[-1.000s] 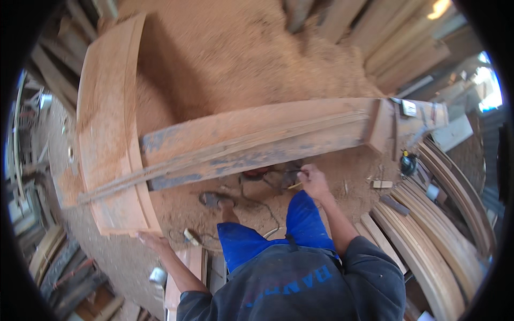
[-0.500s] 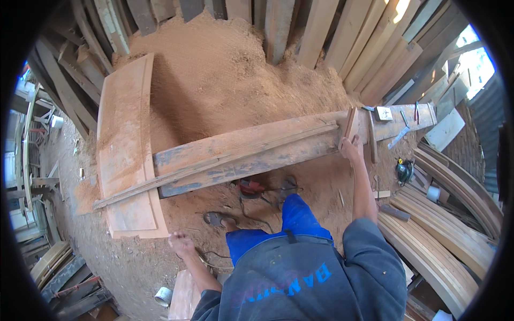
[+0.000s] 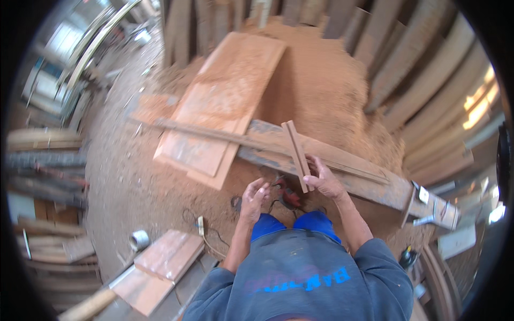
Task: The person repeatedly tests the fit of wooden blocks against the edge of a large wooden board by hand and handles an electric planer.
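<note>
Upright in my right hand (image 3: 324, 179) is a short wooden strip (image 3: 296, 152) with a groove down its length. The fingers and thumb grip it near its lower end, above the long bench plank (image 3: 353, 179). My left hand (image 3: 254, 199) is raised just left of it, fingers loosely bent and apart, with nothing visible in them. A long thin batten (image 3: 214, 132) lies along the bench and across a wide, dusty wooden panel (image 3: 214, 101). Below my hands, a red power tool (image 3: 289, 197) rests on the ground, partly hidden.
Sawdust (image 3: 332, 80) is heaped behind the bench, backed by upright boards (image 3: 396, 43). Small tools and a white box (image 3: 423, 195) sit at the bench's right end. Wooden boards (image 3: 171, 254) and a white can (image 3: 140, 239) are at lower left. A cord (image 3: 214, 246) trails nearby.
My right hand has brought the grooved strip from the bench's right part toward my middle. My left hand has risen from beside the panel's near corner toward it. The view has swung left.
</note>
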Available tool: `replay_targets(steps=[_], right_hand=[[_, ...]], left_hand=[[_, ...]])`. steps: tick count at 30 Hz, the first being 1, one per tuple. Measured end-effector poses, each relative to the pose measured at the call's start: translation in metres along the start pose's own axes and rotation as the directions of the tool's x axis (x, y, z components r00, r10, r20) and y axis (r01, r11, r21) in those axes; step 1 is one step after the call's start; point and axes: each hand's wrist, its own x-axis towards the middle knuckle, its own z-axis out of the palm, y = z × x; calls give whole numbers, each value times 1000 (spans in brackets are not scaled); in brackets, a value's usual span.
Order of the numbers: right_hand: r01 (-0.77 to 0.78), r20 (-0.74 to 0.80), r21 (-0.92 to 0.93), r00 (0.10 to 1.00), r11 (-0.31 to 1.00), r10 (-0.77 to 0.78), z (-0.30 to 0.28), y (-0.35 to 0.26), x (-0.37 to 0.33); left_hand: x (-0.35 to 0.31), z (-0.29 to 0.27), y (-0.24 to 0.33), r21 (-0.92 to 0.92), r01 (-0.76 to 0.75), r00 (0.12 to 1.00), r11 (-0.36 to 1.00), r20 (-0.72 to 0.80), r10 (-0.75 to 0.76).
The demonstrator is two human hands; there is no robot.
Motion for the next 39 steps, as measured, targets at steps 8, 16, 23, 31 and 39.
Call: replay_targets(steps=[8, 16, 23, 31, 39], right_hand=[[409, 468, -626, 878, 664, -99, 190, -20, 5], [495, 347, -764, 856, 414, -384, 216, -36, 194], [388, 330, -903, 902, 186, -279, 245, 17, 322], [175, 157, -984, 930, 24, -332, 266, 26, 306], [204, 200, -979, 912, -27, -358, 272, 23, 305]], left_hand=[[-24, -62, 56, -240, -269, 927, 933, -328, 183], [-50, -142, 59, -448, -284, 906, 847, -414, 85], [-7, -162, 5, -248, -374, 765, 893, -628, 146], [37, -169, 17, -104, -378, 682, 920, -703, 201], [66, -204, 26, -40, -356, 650, 934, -728, 217]])
